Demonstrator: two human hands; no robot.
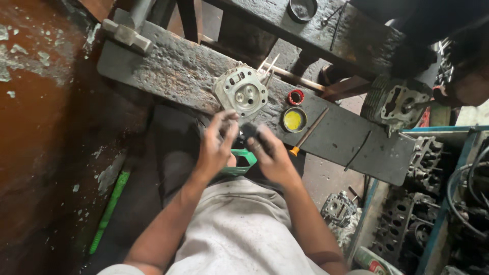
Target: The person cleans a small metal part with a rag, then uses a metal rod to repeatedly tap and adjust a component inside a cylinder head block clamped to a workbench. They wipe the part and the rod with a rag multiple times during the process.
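My left hand [218, 144] and my right hand [268, 153] are close together just in front of a dark plank bench [168, 71]. Both are grimy, and their fingers meet around a small dark object [248, 131] that is too blurred to identify. Just beyond my fingertips a small metal cylinder head [241, 91] lies on the bench, face up. Under my hands shows a green plastic piece [243, 162].
On the bench lie a small tin of yellow paste [294, 120], a red cap [296, 97], an orange-handled tool [308, 133] and a thin dark rod [358, 150]. Another person [458, 66] at the upper right works on a second cylinder head [400, 104]. Engine parts fill a blue rack [425, 214] on the right.
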